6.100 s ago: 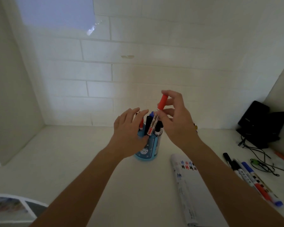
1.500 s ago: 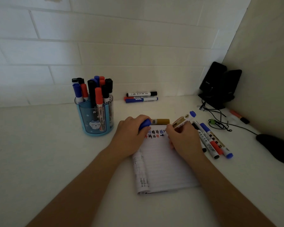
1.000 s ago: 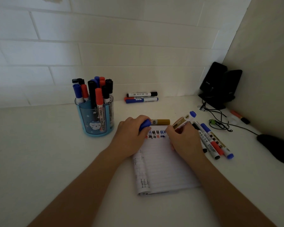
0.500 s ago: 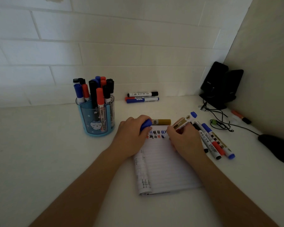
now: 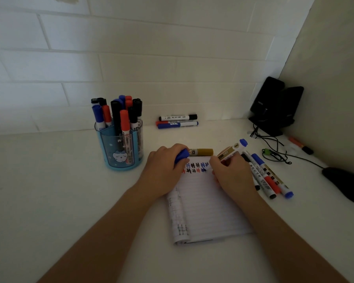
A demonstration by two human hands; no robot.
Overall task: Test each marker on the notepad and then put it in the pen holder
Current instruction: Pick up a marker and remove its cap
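The right hand (image 5: 232, 175) grips a marker (image 5: 231, 150) slanted tip-down on the notepad (image 5: 208, 211), its blue end pointing up-right; the left hand (image 5: 161, 173) clasps a blue cap (image 5: 182, 156).

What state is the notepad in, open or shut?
Open: the notepad lies flat, lined page facing up, coloured marks near its top.

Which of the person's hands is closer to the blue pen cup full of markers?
Left. The left hand rests just right of the pen holder, at the left edge of the notepad; the right hand sits farther right, across the notepad's top.
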